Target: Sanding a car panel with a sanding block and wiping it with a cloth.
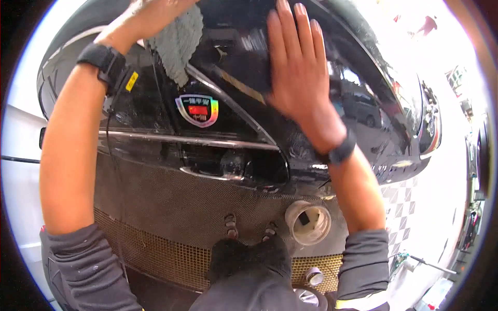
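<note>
A glossy black car body (244, 119) fills the view in front of me. My left hand (150, 15) is at the top edge, gripping a grey cloth (179, 44) that hangs down against the dark glass. My right hand (295, 62) lies flat on the black panel, fingers spread and pointing up, holding nothing. Both wrists wear black bands. A shield-shaped sticker (197, 110) sits on the surface between my arms.
A chrome trim strip (187, 140) crosses the car below the sticker. A white bucket (308, 223) stands on the metal floor grating (155, 243) by my feet. Checkered floor (402, 207) lies to the right, and a pale wall (18, 171) to the left.
</note>
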`<state>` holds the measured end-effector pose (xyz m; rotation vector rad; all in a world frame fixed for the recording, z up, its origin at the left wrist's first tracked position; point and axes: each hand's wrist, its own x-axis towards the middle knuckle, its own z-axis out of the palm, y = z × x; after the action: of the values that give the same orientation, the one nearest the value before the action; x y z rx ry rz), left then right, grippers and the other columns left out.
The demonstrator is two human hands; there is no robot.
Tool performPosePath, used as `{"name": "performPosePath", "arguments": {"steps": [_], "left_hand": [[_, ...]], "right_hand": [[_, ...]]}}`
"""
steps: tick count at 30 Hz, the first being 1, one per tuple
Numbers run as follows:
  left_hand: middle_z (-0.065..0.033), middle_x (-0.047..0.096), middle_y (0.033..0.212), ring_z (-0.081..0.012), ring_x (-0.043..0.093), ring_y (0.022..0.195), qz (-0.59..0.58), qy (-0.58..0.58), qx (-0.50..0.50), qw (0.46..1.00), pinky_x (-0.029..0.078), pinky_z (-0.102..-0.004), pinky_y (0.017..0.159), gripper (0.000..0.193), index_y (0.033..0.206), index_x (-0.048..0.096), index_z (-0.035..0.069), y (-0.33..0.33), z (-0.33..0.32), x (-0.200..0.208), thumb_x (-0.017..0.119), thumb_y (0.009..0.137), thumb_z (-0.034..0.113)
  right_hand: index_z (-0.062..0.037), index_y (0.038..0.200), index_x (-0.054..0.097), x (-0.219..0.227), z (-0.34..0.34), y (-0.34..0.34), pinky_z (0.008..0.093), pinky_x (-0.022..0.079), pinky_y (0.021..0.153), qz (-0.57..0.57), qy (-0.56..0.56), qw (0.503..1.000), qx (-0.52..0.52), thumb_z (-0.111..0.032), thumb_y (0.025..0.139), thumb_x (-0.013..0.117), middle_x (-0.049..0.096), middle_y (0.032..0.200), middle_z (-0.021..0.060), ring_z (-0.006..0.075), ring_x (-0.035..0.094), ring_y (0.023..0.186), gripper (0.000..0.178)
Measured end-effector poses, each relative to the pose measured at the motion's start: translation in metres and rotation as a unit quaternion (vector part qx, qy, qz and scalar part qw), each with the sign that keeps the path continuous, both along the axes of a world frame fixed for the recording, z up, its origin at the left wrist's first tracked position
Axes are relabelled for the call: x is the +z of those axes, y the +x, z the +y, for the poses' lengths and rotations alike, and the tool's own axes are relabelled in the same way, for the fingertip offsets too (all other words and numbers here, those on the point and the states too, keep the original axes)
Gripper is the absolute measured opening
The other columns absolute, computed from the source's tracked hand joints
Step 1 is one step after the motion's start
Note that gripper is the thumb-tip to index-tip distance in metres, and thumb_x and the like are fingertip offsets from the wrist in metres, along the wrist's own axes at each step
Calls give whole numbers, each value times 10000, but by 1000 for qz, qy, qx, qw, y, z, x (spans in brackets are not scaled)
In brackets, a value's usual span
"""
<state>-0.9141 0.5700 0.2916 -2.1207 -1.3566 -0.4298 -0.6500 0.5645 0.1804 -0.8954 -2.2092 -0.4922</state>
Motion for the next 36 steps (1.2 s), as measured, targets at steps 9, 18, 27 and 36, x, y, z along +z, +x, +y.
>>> {"name": "performPosePath", "arguments": {"steps": [9,18,27,36], "left_hand": [[-297,359,1526,-432,379,1401,-201,-218,-4,955,303,-478,1150,767,1549,204,21,13,-16,15,546,984,410],[-289,536,1340,-385,543,1231,-124,-64,-81,987,424,-468,1046,736,1548,183,33,-12,3,-5,549,993,350],[-282,560,1293,-362,566,1177,-161,-130,-80,975,454,-455,1007,706,1535,211,23,-13,-4,6,559,991,312],[-275,582,1251,-342,587,1128,-234,-179,-112,949,480,-444,973,681,1523,236,15,-21,2,-2,567,990,278]], "right_hand": [[-39,1426,481,-161,-89,69,561,259,1171,-152,-117,978,-78,-214,787,616,420,1539,148,396,358,1433,676],[-23,1444,451,-44,-49,-30,490,276,1180,-67,-12,998,11,-140,824,540,378,1572,142,359,341,1448,637],[-133,1456,493,-85,-68,-19,429,285,1192,-113,-60,990,51,-179,773,622,372,1596,34,240,343,1466,697],[-127,1461,487,-127,-81,20,408,300,1180,-156,-97,981,58,-186,769,616,382,1591,26,235,348,1461,707]]}}
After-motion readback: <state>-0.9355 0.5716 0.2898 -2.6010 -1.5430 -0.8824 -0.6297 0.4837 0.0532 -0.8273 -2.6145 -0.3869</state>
